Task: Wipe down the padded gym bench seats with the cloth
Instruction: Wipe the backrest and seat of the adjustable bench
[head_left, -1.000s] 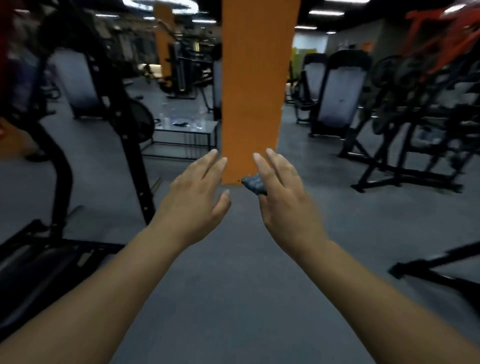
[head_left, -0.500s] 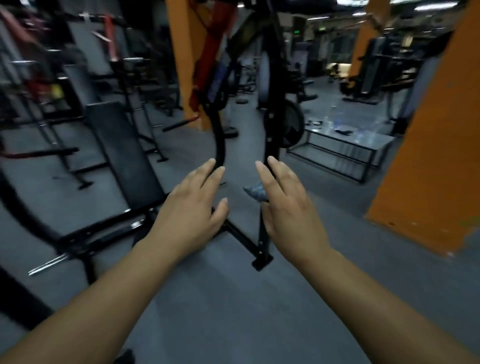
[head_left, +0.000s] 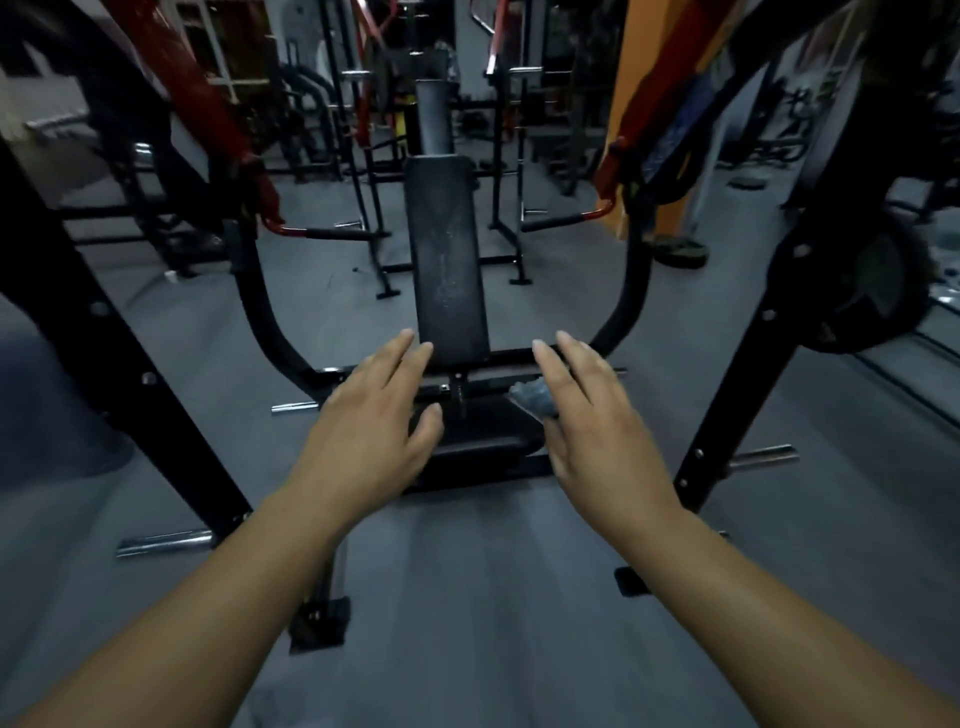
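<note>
Cloth (head_left: 532, 399): small crumpled wad, blue-grey, soft folds. It sits at the thumb side of the right hand (head_left: 597, 431) and is held there. The fingers are straight and the thumb is hidden beneath, so the pinch itself is not seen. The cloth is in the air, touching no pad.

Just below and left of the grip: seat (head_left: 488, 431), black, padded, matte, rounded front edge.

Beyond the grip: back pad (head_left: 447, 260), a long narrow rectangle, black with pale scuffed streaks, tilted away.

Across the seat from the grip: left hand (head_left: 374, 431), flat, fingers straight, holding nothing.

Either side: curved black tubes (head_left: 265, 312). Underneath: grey floor (head_left: 467, 597).
</note>
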